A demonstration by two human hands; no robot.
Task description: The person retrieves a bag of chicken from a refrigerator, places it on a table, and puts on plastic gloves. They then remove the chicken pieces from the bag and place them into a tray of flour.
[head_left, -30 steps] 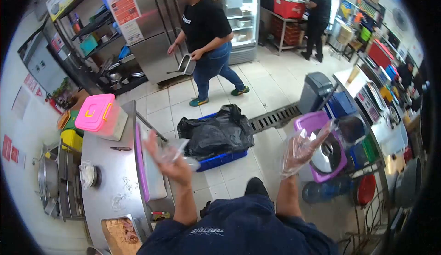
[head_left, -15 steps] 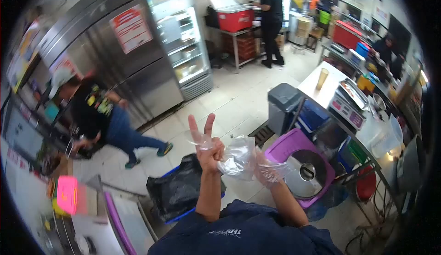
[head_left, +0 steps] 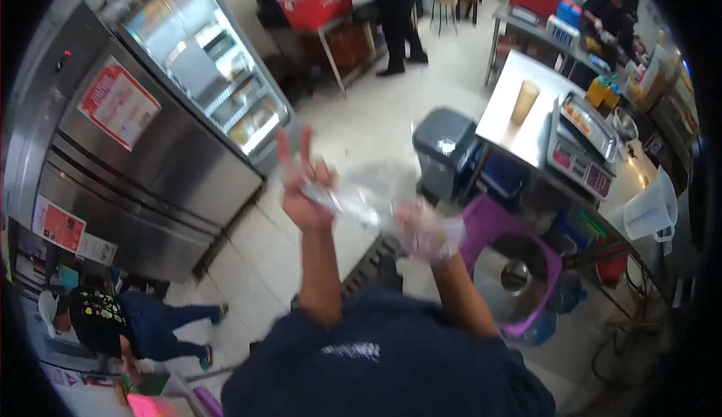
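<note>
My left hand (head_left: 307, 195) is raised in front of me, two fingers pointing up and the others curled in on a piece of thin clear plastic (head_left: 357, 205). That plastic stretches across to my right hand (head_left: 421, 229), which wears a transparent disposable glove and has its fingers closed at the plastic's other end. Glare and blur hide whether the stretched piece is a bag or another glove. Below and right of my right hand is a purple stool-like frame (head_left: 545, 266) around a round metal lid (head_left: 492, 278).
A grey bin (head_left: 445, 146) stands ahead beside a steel table (head_left: 500, 120) holding a tan cup (head_left: 525, 103), a scale (head_left: 575, 157) and a clear jug (head_left: 650, 205). Steel fridges (head_left: 173, 169) line the left. One person (head_left: 113, 319) bends at lower left; another (head_left: 395, 15) stands at the back.
My view has swung, and both hands sit higher in it. The plastic between them, bunched up before, is pulled out longer. The person at left has gone from walking to bending over.
</note>
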